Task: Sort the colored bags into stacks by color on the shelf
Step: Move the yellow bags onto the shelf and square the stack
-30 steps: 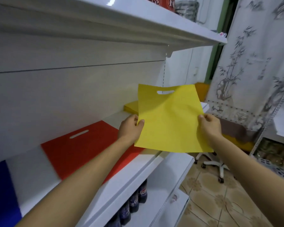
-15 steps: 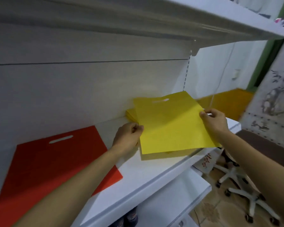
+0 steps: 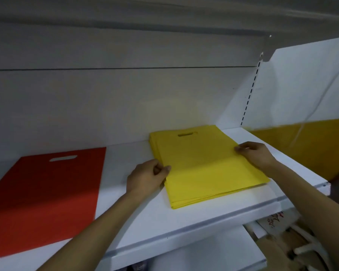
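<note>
A flat yellow bag (image 3: 204, 165) with a cut-out handle lies on top of a stack of yellow bags on the white shelf (image 3: 184, 223). My left hand (image 3: 147, 178) pinches the top bag's left edge. At the bag's right edge, my right hand (image 3: 252, 154) grips it between fingers and thumb. A red bag (image 3: 45, 194) lies flat on the same shelf to the left, apart from the yellow stack.
A white shelf board hangs close overhead. The shelf's right end (image 3: 321, 184) is open, with a white and orange wall (image 3: 305, 141) behind it. A lower shelf (image 3: 213, 255) juts out below, and chair legs (image 3: 305, 249) show at the bottom right.
Both hands carried the yellow bag from upright in the air down flat onto the yellow stack. The camera moved closer to the shelf.
</note>
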The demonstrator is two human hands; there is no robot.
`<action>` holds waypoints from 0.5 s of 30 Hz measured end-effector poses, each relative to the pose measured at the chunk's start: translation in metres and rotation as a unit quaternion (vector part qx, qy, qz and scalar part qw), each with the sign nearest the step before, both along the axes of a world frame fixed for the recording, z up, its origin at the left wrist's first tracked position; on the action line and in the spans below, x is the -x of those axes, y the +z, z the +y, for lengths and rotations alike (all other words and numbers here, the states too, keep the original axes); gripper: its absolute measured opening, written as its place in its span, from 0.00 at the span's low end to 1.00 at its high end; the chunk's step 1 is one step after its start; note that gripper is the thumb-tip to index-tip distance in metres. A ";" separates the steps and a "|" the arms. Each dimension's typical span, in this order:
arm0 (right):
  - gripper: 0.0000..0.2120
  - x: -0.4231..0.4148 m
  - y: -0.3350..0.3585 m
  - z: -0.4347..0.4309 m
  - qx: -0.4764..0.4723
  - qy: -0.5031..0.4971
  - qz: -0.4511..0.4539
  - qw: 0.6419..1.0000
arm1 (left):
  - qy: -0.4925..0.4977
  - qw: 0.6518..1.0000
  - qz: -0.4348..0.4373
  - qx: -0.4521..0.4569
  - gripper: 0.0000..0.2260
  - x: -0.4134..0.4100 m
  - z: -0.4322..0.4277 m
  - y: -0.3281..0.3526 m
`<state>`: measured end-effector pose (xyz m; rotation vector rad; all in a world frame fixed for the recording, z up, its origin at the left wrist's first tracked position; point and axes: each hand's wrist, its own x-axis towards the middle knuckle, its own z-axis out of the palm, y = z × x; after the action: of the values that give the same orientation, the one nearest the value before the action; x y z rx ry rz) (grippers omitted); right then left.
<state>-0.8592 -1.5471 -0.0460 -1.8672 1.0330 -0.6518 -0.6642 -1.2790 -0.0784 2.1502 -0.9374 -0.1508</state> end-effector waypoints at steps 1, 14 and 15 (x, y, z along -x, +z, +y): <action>0.10 -0.001 -0.003 -0.004 0.004 0.006 0.000 1.000 | 0.009 1.000 -0.003 0.000 0.14 0.001 -0.001 -0.001; 0.12 0.004 -0.032 -0.025 0.130 0.035 -0.018 0.991 | 0.052 0.997 -0.016 0.055 0.05 0.003 0.001 -0.004; 0.11 0.005 -0.032 -0.025 0.128 0.034 -0.043 0.990 | 0.060 0.995 -0.035 0.065 0.05 0.004 0.002 -0.003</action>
<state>-0.8644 -1.5718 -0.0778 -2.0667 0.8581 -0.8490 -0.6681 -1.2766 -0.0818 2.0956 -0.8324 0.0442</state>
